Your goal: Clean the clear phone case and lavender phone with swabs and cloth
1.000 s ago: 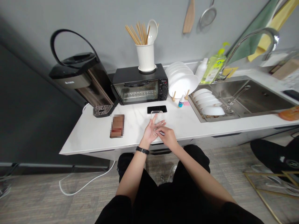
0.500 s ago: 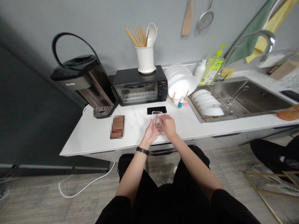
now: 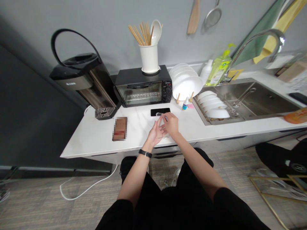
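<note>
Apparently, by the phone (image 3: pixel 153 112), the left hand (image 3: pixel 155 133), fingers part-spread, holds a case (image 3: pixel 158 114); the right hand (image 3: pixel 172 123) works it, grip unclear; steadiness matters next.

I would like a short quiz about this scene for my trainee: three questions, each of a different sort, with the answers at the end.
1. What stands on top of the oven?
2. True or false: the phone lies on the counter in front of the oven.
3. Choose one. The clear case is:
a) in the left hand
b) inside the oven
c) in the sink

Key:
1. A white cup with chopsticks and a spoon.
2. True.
3. a: the clear case.
</note>
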Demonstrator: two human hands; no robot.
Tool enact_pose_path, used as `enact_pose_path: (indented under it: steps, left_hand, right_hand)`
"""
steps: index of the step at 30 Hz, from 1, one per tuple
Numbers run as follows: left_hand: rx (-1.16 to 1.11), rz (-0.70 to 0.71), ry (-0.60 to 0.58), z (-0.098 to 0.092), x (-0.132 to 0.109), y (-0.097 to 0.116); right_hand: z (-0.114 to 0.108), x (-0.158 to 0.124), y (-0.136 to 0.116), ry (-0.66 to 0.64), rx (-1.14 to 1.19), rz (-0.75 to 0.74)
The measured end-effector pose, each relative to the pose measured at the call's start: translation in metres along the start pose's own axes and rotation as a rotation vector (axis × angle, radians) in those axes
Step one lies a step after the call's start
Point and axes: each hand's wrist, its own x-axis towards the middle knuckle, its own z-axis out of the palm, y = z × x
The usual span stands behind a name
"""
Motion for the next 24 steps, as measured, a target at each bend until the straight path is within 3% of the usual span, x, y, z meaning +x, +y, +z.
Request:
enact_pose_path:
  steps: [6,10,14,17,20,24]
  left_hand:
    - [0.036,0.011,0.053,0.001,0.000,-0.005]
    - [0.029,0.007,0.111,0.006,-0.002,-0.005]
    - [0.129,0.042,0.075,0.009,-0.004,-0.002]
    - [0.362,0.053,0.070,0.012,-0.003,0.003]
    - [0.721,0.070,0.027,0.017,-0.001,0.013]
    - [1.390,0.347,0.007,0.024,0.001,0.030]
  right_hand:
    - [0.000,-0.006,-0.009,0.033,0.080,-0.030]
    - [-0.002,-0.023,-0.016,-0.055,0.169,-0.090]
    - [-0.016,-0.051,-0.013,-0.172,0.310,-0.073]
    - [-0.036,-0.061,0.003,-0.186,0.423,0.007]
    - [-0.055,-0.052,0.027,-0.084,0.444,0.170]
    - [-0.064,-0.032,0.054,-0.158,0.490,0.213]
